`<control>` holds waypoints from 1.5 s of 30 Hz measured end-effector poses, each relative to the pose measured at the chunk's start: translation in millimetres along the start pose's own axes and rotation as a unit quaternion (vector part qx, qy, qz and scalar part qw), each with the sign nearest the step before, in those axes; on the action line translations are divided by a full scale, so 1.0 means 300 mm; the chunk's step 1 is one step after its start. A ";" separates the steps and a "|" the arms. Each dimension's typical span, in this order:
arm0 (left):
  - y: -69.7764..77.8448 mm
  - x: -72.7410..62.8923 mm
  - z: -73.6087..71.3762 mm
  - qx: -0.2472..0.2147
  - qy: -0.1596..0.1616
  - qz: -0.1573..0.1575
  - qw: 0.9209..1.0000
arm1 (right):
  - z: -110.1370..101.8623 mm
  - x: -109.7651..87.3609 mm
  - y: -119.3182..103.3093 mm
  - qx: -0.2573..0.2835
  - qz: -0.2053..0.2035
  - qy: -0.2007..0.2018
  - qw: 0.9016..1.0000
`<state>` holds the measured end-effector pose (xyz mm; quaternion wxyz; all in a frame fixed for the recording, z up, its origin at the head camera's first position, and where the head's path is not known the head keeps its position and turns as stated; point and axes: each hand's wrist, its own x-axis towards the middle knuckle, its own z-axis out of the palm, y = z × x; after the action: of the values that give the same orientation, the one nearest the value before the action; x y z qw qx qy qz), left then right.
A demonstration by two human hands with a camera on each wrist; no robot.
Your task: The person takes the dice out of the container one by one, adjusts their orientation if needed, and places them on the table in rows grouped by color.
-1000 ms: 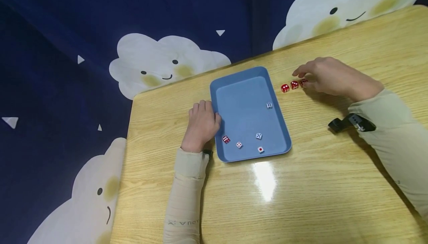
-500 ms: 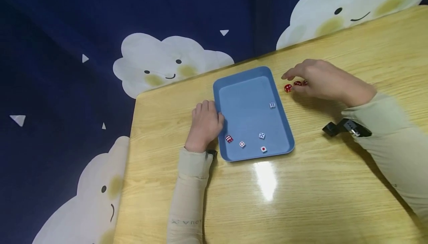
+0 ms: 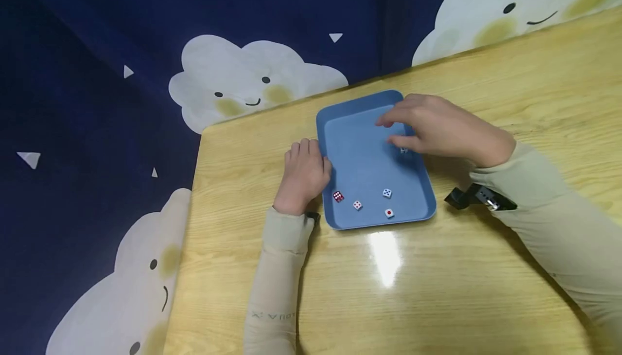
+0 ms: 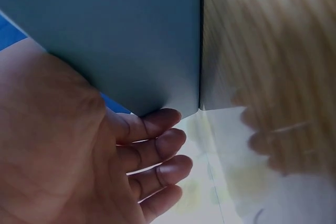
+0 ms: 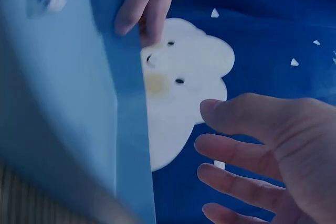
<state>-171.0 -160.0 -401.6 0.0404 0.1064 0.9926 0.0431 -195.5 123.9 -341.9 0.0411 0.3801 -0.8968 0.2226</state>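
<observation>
My left hand [image 3: 303, 174] grips the left side wall of a blue tray [image 3: 379, 222], its thumb over the rim and fingertips on the outer wall in the left wrist view. My right hand [image 3: 439, 128] hovers above the tray's right side, thumb and fingers apart. Nothing lies between those fingers in the right wrist view. A red die [image 3: 337, 196] lies by the tray's left wall. Near it are a white die with red pips [image 3: 357, 205], one with dark pips [image 3: 387, 193] and one with a single red pip [image 3: 389, 213]. Under my right thumb, another white die [image 3: 404, 151] partly shows.
The wooden table [image 3: 233, 182] surrounds the tray. Behind its far edge hangs a dark blue curtain [image 3: 291, 9] with smiling clouds. A black strap device [image 3: 478, 198] sits on the right wrist. The spot just right of the tray is covered by the right hand.
My right hand has moved left from the red dice beside the tray to above the tray. Those red dice are now out of sight behind it. The left hand stays at the tray wall.
</observation>
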 end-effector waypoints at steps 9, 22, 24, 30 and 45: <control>0.017 0.004 0.015 -0.005 -0.007 -0.003 1.000 | 0.033 0.051 -0.078 0.025 0.006 -0.027 0.999; 0.028 0.008 -0.005 0.004 -0.013 0.007 1.000 | 0.100 0.055 -0.169 0.033 -0.068 -0.032 0.997; 0.024 0.008 -0.007 0.002 -0.014 0.005 1.000 | 0.109 0.059 -0.180 0.034 -0.071 -0.039 0.996; 0.010 0.004 -0.001 -0.007 -0.012 0.006 1.000 | 0.140 0.067 -0.214 0.026 -0.103 -0.046 0.993; -0.010 -0.003 0.005 -0.009 0.018 0.015 1.000 | 0.216 0.081 -0.268 0.017 -0.154 -0.063 0.986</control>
<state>-170.7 -162.9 -403.2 0.0233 0.1196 0.9911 0.0544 -150.1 30.8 -364.7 0.0115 0.5274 -0.8247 0.2038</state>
